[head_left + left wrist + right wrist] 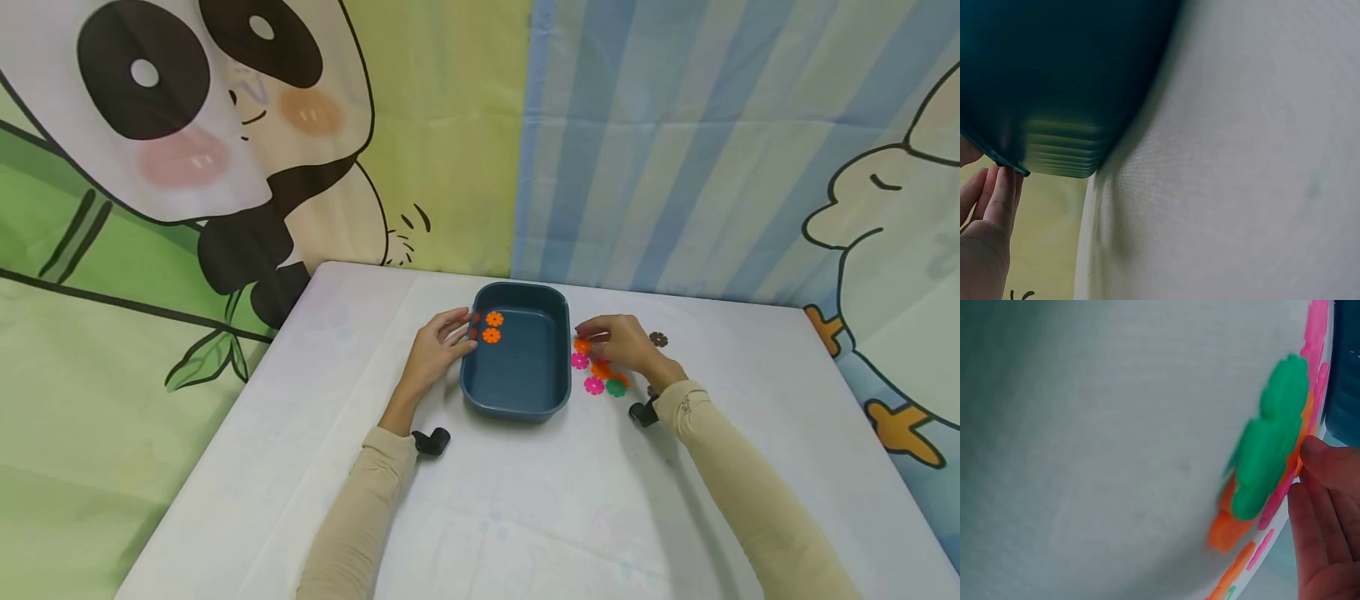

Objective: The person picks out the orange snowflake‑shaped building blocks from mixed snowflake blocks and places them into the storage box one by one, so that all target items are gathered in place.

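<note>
The box (pixel 525 383) lies just left of the right hand (pixel 626 343), its long axis running away from the person, and the orange disc (pixel 582 344) at the right fingertips sits right beside the box's right wall, outside it; the disc is round, so it has no long axis, and the right hand is much the nearer to it. The right thumb and fingertips appear to pinch that disc, while the left hand (pixel 435 348), loosely bent, touches the box's left rim with its fingertips and has no clear grip. Counted: one box; inside it, two orange discs (pixel 492 327), near the left wall; outside, in the heap under and beside the right hand, two plain pink discs (pixel 594 385), one plain green disc (pixel 617 387) and two more orange ones, partly covered; beyond the hand, one brown disc (pixel 658 339), with what looks like another half hidden at the right wrist; the right wrist view shows further slivers of colour, so I cannot tell the heap's full number
</note>
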Tool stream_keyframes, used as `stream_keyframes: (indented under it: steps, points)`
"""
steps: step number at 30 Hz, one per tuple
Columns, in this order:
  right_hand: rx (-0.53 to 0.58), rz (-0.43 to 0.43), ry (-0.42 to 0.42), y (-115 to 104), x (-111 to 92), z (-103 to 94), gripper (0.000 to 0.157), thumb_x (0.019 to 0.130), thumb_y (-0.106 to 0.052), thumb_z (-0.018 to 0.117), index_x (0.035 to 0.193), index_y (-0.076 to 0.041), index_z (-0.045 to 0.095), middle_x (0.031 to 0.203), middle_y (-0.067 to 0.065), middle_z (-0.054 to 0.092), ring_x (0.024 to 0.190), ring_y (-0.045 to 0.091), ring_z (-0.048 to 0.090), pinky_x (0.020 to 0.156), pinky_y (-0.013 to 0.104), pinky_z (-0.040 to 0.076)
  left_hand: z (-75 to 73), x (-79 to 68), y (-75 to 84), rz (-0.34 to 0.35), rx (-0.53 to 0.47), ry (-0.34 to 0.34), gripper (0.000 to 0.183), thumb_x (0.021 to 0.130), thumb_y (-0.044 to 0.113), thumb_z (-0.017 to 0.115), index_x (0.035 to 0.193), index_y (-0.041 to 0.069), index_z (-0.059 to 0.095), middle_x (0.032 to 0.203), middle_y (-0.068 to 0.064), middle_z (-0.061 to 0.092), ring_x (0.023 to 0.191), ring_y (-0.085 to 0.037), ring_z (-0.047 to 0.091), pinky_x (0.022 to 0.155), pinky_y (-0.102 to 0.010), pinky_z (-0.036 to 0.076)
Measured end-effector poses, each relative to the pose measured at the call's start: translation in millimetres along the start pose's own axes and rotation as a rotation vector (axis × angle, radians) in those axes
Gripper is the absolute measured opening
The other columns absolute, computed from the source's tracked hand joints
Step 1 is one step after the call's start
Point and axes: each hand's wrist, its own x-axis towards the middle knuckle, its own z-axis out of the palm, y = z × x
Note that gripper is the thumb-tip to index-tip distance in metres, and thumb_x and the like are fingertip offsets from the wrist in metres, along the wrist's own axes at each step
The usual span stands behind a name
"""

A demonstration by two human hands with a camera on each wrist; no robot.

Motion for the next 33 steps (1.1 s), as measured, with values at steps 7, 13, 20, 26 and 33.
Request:
stream_keyframes:
  steps: [7,13,20,26,33]
  points:
    - [0.002,0.014,-0.017,-2.3,-0.6,-0.3,0.045,0.082,0.001,0.075,0.125,-0.007,0.066,0.120,0.012,0.065,0.108,0.032,0.063,0.083,0.041,0.060,0.0,0.8,-5.2,0.023,0.038,0.031,0.062,0.081,-0.012,0.072,0.138,-0.008,0.047,0.139,-0.022,0.049,0.130,-0.028,0.048,0.103,-0.029,0.048]
    - [-0.054,-0.026,-0.014,-2.8,2.0,-0.4,0.043,0.080,0.002,0.077,0.121,-0.006,0.068,0.116,0.012,0.065,0.103,0.031,0.063,0.083,0.042,0.060,3.5,-3.8,12.0,-0.013,0.003,0.011,0.063,0.081,-0.016,0.069,0.138,-0.013,0.043,0.141,-0.029,0.044,0.133,-0.038,0.042,0.108,-0.038,0.043]
    - [-0.152,-0.061,-0.007,-1.8,-0.2,-1.3,0.040,0.080,-0.003,0.079,0.118,-0.009,0.071,0.113,0.010,0.068,0.098,0.029,0.064,0.081,0.040,0.061,2.3,-2.0,9.7,-0.030,-0.003,0.007,0.064,0.081,-0.017,0.069,0.139,-0.013,0.042,0.142,-0.030,0.043,0.134,-0.041,0.040,0.107,-0.040,0.043]
    - [-0.230,-0.088,-0.028,-3.4,-3.1,-3.7,0.040,0.079,-0.008,0.081,0.118,-0.010,0.071,0.112,0.008,0.069,0.097,0.027,0.063,0.080,0.038,0.061,0.0,1.1,-2.9,-0.030,0.038,0.034,0.063,0.082,-0.012,0.071,0.139,-0.006,0.046,0.141,-0.022,0.048,0.133,-0.031,0.045,0.105,-0.032,0.045]
    - [-0.233,-0.051,-0.046,-5.1,-4.6,-4.4,0.043,0.078,-0.009,0.083,0.119,-0.010,0.071,0.110,0.007,0.069,0.097,0.025,0.062,0.077,0.035,0.062,0.9,0.8,-4.2,-0.006,0.071,0.047,0.060,0.081,-0.012,0.071,0.137,-0.005,0.049,0.138,-0.020,0.051,0.130,-0.028,0.049,0.102,-0.029,0.048]
